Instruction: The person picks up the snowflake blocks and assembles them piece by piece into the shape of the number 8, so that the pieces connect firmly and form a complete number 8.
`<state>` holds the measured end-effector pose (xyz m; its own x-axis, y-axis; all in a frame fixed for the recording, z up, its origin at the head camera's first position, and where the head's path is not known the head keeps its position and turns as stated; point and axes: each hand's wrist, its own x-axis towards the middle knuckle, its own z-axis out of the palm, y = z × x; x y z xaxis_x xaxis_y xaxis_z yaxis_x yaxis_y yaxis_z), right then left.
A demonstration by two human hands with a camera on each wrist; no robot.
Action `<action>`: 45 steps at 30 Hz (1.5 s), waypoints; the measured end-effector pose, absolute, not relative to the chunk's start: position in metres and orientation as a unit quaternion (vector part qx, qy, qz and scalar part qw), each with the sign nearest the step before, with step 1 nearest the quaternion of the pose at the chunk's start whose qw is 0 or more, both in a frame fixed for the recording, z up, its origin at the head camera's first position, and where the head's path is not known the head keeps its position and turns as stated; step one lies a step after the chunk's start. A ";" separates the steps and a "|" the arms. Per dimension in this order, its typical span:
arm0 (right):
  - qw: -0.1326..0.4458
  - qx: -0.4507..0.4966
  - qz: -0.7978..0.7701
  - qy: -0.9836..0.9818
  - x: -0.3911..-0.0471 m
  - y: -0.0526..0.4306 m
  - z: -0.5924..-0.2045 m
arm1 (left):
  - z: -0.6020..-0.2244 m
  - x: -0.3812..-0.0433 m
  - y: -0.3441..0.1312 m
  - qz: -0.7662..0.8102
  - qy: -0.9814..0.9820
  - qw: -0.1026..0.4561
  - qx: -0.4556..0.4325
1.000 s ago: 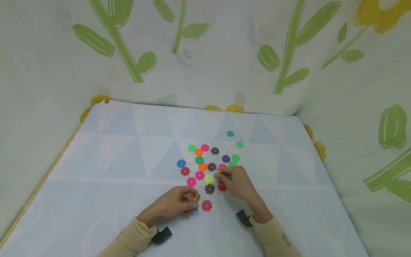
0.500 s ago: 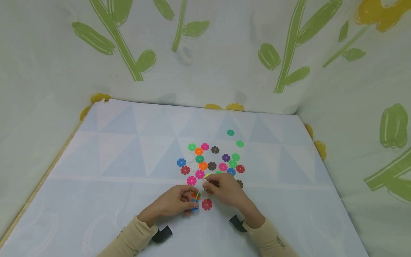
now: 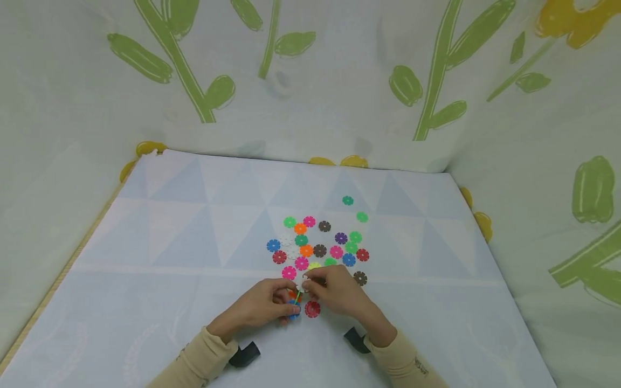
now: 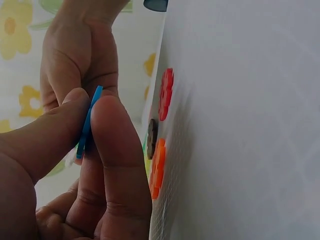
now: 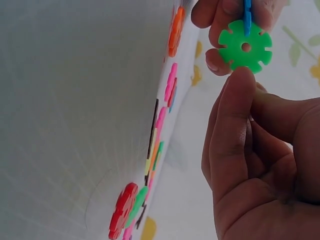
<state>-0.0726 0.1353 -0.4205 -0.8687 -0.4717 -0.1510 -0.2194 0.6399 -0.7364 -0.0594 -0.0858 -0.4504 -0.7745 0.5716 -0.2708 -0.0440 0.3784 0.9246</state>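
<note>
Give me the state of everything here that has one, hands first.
Left hand: pinching the blue disc.
Right hand: pinching the white disc.
Blue disc: slotted into the green disc.
Green disc: joined to the blue one, off the table.
White disc: held; can't tell if joined.
Yellow disc: partly hidden.
Nearest red disc: flat, loose.
Purple disc: flat, loose.

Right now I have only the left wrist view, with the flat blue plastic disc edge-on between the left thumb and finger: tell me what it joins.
Observer: The right wrist view shows the blue disc set in a slot of a round, notched green plastic disc.
Operator: Now state what the right hand holds.
Observer: In the head view, the right hand pinches a notched white plastic disc.
</note>
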 end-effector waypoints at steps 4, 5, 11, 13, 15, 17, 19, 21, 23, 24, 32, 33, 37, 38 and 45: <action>0.172 -0.197 -0.381 0.887 -0.073 0.134 -0.422 | -0.450 -0.059 -0.086 0.528 0.782 0.285 0.170; 0.172 -0.197 -0.380 0.887 -0.073 0.133 -0.422 | -0.450 -0.059 -0.086 0.528 0.782 0.285 0.169; 0.174 -0.196 -0.367 0.893 -0.072 0.128 -0.422 | -0.450 -0.057 -0.087 0.522 0.786 0.283 0.169; 0.176 -0.197 -0.365 0.893 -0.071 0.127 -0.421 | -0.449 -0.057 -0.087 0.521 0.788 0.282 0.169; 0.176 -0.198 -0.365 0.893 -0.070 0.126 -0.421 | -0.449 -0.056 -0.087 0.524 0.786 0.281 0.167; 0.177 -0.194 -0.368 0.892 -0.070 0.125 -0.420 | -0.449 -0.055 -0.087 0.527 0.785 0.280 0.165; 0.179 -0.190 -0.372 0.891 -0.069 0.124 -0.419 | -0.449 -0.055 -0.087 0.528 0.785 0.279 0.165; 0.183 -0.186 -0.375 0.889 -0.069 0.124 -0.419 | -0.449 -0.055 -0.087 0.528 0.785 0.278 0.166; 0.185 -0.182 -0.377 0.889 -0.069 0.124 -0.418 | -0.449 -0.055 -0.087 0.528 0.785 0.277 0.168; 0.185 -0.182 -0.377 0.889 -0.069 0.123 -0.418 | -0.449 -0.055 -0.087 0.528 0.785 0.276 0.170; 0.198 -0.171 -0.384 0.885 -0.068 0.122 -0.421 | -0.449 -0.055 -0.087 0.529 0.783 0.276 0.174; 0.201 -0.170 -0.384 0.885 -0.068 0.122 -0.421 | -0.449 -0.055 -0.088 0.530 0.782 0.278 0.172; 0.210 -0.171 -0.388 0.881 -0.067 0.121 -0.420 | -0.449 -0.055 -0.090 0.530 0.780 0.285 0.169; 0.215 -0.167 -0.389 0.880 -0.067 0.121 -0.419 | -0.449 -0.056 -0.091 0.528 0.780 0.289 0.172; 0.218 -0.163 -0.381 0.884 -0.063 0.122 -0.421 | -0.450 -0.060 -0.092 0.511 0.777 0.312 0.196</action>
